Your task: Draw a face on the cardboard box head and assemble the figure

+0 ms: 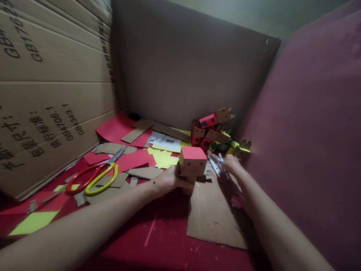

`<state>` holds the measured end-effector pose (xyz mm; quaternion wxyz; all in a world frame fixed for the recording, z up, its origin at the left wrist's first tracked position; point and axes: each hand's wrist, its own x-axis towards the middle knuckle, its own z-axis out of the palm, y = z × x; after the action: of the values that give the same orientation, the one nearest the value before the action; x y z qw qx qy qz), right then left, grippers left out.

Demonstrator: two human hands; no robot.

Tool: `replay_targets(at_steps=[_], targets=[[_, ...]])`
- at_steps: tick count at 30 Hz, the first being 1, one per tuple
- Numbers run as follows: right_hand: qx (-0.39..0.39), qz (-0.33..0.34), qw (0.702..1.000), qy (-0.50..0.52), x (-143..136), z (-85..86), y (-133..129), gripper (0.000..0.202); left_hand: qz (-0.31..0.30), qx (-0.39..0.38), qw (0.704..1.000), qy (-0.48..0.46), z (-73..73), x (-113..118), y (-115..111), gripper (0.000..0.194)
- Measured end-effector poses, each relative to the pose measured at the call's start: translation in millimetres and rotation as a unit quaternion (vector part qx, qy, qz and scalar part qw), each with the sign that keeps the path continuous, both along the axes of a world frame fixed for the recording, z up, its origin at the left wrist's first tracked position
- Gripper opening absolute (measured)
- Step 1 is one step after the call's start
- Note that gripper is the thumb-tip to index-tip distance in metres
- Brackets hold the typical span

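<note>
The left hand [168, 181] is clamped round the narrow body of a cardboard doll [193, 167], thumb and fingers just below its boxy, red-topped head. The doll stands upright beside the far left edge of a cardboard sheet [214, 214]; whether its base touches the red worktop [158, 237] is unclear. It should prove light and fairly stiff, dry rather than slippery, yet easily crushed, so a gentle grip low on the body suits it, sparing the glued-looking head. The right hand [231, 164] is at some pens [214, 165]; whether its fingers have closed on one cannot be told. Beyond lie patterned figures [208, 120]; scissors [109, 162] rest leftward among scraps [132, 161].
</note>
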<state>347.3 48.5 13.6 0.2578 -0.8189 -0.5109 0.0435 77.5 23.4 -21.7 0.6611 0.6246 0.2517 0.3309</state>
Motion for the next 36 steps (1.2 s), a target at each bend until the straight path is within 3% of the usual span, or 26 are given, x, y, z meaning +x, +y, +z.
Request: replay_targets(at_steps=[3, 7, 10, 14, 15, 19, 25, 32, 36], targets=[[0.02, -0.032, 0.997, 0.07, -6.3, 19.6, -19.8, 0.021, 0.016, 0.0, 1.0, 0.015, -0.3, -9.9, -1.9, 0.034], [0.164, 0.008, 0.971, 0.174, -35.6, 30.4, -67.6, 0.013, 0.005, 0.01, 0.999, 0.046, 2.0, -26.0, -12.2, 0.026], [0.26, 0.046, 0.929, 0.259, -60.1, 20.7, -105.4, 0.019, 0.01, 0.033, 0.997, 0.066, 2.6, -30.5, -17.1, 0.026], [0.32, 0.048, 0.88, 0.348, -76.7, -2.9, -138.6, 0.034, 0.038, 0.048, 0.994, 0.089, -2.3, -23.2, -16.0, 0.03], [0.336, 0.044, 0.856, 0.39, -78.2, -8.3, -143.8, 0.036, 0.04, 0.048, 0.994, 0.093, -3.7, -20.6, -15.3, 0.03], [0.356, 0.054, 0.793, 0.492, -81.5, -24.1, -159.3, 0.04, 0.042, 0.057, 0.992, 0.105, -4.9, -16.1, -14.6, 0.033], [0.335, 0.1, 0.767, 0.539, -92.5, -37.4, -177.2, 0.03, 0.049, 0.094, 0.987, 0.12, 0.7, -25.3, -21.8, 0.034], [0.341, 0.108, 0.752, 0.553, -104.0, -39.8, -189.4, 0.027, 0.059, 0.119, 0.98, 0.146, 3.8, -28.4, -21.4, 0.041], [0.355, 0.095, 0.729, 0.577, -104.5, -39.4, -197.7, 0.027, 0.118, 0.163, 0.96, 0.193, 8.5, -42.2, -33.0, 0.038]])
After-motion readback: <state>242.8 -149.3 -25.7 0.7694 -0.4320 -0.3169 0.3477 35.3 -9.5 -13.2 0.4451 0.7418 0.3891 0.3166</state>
